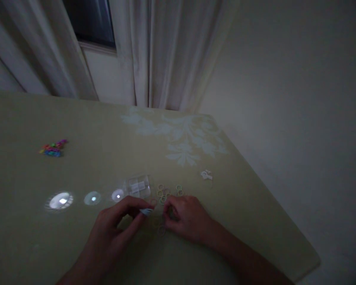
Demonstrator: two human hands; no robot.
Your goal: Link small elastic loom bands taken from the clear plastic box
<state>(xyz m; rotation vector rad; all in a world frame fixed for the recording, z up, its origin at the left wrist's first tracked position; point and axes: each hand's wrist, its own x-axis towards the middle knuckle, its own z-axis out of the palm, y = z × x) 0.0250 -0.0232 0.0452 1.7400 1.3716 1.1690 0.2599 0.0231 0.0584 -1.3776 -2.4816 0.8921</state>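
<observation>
Landmark: the clear box [147, 184] on the worktop [77, 245]. The left hand [115, 223], on the wearer's side of the box, has its grip pinching a small pale striped bundle [146, 211] between thumb and forefinger. The right hand [188, 215] is right of and nearer than the box, fingertips drawn close together; whether this grip contains anything cannot be told. Small rings [160, 193] lie loose just right of the box. The white pieces [207, 175] lie farther right; the coloured cluster [53, 149] lies far left and beyond.

Caution: a slackened left pinch could spill the bundle. A sideways sweep of the right hand could scatter the rings. Dim light could cause a misjudged pick.
</observation>
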